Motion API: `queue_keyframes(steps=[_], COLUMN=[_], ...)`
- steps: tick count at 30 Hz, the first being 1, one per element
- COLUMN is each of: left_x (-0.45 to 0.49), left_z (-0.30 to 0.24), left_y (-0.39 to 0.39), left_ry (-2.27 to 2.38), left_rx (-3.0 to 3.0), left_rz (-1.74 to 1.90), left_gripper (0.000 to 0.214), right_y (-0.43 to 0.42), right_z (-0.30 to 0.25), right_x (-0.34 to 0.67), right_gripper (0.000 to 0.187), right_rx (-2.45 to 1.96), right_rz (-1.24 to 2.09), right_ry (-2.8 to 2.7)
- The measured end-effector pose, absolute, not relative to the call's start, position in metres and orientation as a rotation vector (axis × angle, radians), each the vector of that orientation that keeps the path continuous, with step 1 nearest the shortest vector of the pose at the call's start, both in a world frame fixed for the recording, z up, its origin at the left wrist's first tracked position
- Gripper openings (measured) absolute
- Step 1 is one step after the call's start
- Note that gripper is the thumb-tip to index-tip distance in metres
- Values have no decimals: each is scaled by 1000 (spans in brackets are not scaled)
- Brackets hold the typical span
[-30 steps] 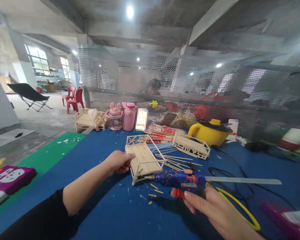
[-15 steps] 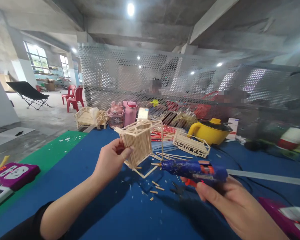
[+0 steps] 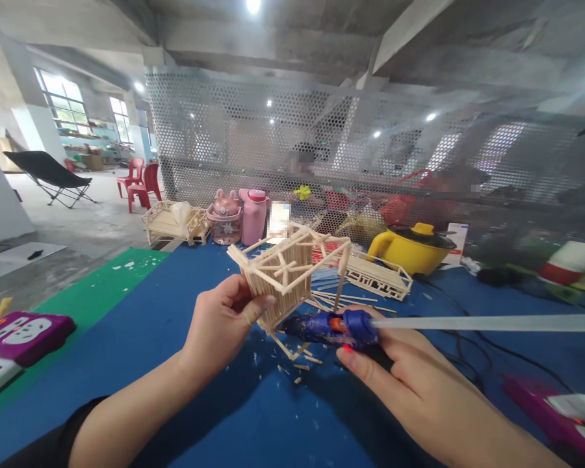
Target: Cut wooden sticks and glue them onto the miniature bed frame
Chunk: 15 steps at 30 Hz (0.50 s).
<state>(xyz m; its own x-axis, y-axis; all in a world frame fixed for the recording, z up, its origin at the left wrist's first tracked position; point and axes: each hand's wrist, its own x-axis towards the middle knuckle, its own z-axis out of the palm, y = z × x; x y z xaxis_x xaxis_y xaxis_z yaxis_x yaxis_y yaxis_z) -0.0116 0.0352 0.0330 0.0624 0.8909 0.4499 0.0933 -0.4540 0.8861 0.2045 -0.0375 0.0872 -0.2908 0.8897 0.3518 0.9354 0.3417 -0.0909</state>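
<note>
My left hand (image 3: 224, 318) grips a small model structure (image 3: 285, 292) built from thin wooden sticks, thumb on its slatted wall and fingers behind. The model is tilted above the blue table (image 3: 185, 416), its open stick frame facing up and right. In my right hand (image 3: 394, 370) is a blue hot glue gun (image 3: 329, 327), with a long whitish glue stick (image 3: 487, 323) coming out of its back. The gun's nozzle points left at the model's lower part; whether it touches is hidden. Small stick offcuts (image 3: 302, 367) lie beneath.
Behind stand another stick model (image 3: 175, 224), a pink bottle (image 3: 254, 218), a pink lidded cup (image 3: 225, 221), a low stick model (image 3: 380, 276) and a yellow pot (image 3: 412, 250). Purple power strips (image 3: 34, 338) lie at both sides. Dark cables cross the right. A perforated metal screen (image 3: 214, 143) rises beyond; a person sits behind it.
The glue gun has moved left, bringing its nozzle to the model's lower part. My left hand has turned the model, so more of its top frame shows. The view has shifted slightly.
</note>
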Motion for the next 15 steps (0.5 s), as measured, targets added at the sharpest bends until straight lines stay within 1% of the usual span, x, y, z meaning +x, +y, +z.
queue_keyframes(steps=[4,15], left_x=[-11,-11], left_z=[34,35], left_y=[34,33], left_ry=[988,943], left_rx=[1648,1616], left_rz=[1465,1457], left_gripper=[20,20], right_y=[-36,-37], right_z=[87,86], right_x=[200,197], right_gripper=[32,33], right_rx=[-1607,-1536], right_rz=[-249,-398], right_ry=[-2268,-2313])
